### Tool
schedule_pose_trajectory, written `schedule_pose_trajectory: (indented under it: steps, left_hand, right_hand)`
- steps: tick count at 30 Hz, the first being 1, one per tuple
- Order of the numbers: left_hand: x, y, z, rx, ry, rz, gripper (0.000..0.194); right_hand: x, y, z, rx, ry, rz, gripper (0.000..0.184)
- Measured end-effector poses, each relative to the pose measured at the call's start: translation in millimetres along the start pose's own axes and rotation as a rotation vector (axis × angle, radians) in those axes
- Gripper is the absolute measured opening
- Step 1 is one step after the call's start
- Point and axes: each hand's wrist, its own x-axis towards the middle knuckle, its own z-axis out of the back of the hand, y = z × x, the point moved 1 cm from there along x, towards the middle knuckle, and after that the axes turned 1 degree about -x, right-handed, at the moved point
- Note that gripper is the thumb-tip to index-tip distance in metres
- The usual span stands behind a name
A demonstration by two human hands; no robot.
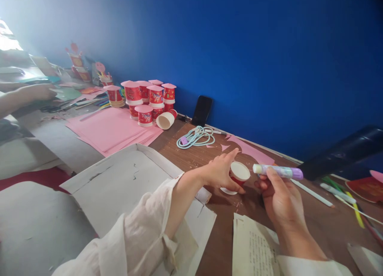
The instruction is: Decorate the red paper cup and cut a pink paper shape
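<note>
On the brown table a red paper cup (pixel 238 171) stands upside down, its pale base facing up. My left hand (pixel 220 170) reaches round it from the left, thumb across the front and a finger behind. The far side of that grip is hidden by the cup. To the right, my right hand (pixel 281 196) holds a glue stick (pixel 278 171) level between thumb and fingers. Its white end points left towards the cup and its purple end points right. The two do not touch. A small white roll (pixel 203 195) lies beside my left wrist.
Several red cups with pink paper tops (pixel 156 95) stand stacked behind pink sheets (pixel 110 126). A phone (pixel 202 110) leans on the blue wall near a coiled light-blue cable (pixel 196 138). Printed pages (pixel 254 244) lie in front. Another person's hand (pixel 40 92) shows at left.
</note>
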Motion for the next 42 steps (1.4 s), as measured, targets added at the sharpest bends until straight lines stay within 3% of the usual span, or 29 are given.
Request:
schedule_pose_trajectory:
  steps: [8,19,33,39,42]
  left_hand:
    - [0.7,-0.5,-1.5,0.013,-0.008,-0.024,0.117]
    - [-0.3,-1.5,0.7,0.006,-0.003,-0.045,0.112]
    - [-0.6,1.3,0.1,-0.018,0.020,-0.060,0.110]
    - [-0.5,1.1,0.9,-0.004,0.013,-0.096,0.109]
    - [0.0,1.2,1.3,0.004,0.018,-0.105,0.109]
  right_hand:
    - [-1.8,-5.8,2.4,-0.125,0.091,0.028,0.039]
    - [-0.3,-11.4,8.0,-0.178,0.098,0.054,0.036]
    - [0.7,-12.8,11.6,-0.267,0.038,0.115,0.038]
    - [5.2,-18.1,24.6,-0.407,0.019,0.100,0.036]
    - [6.2,-20.4,26.7,-0.364,-0.011,0.087,0.037]
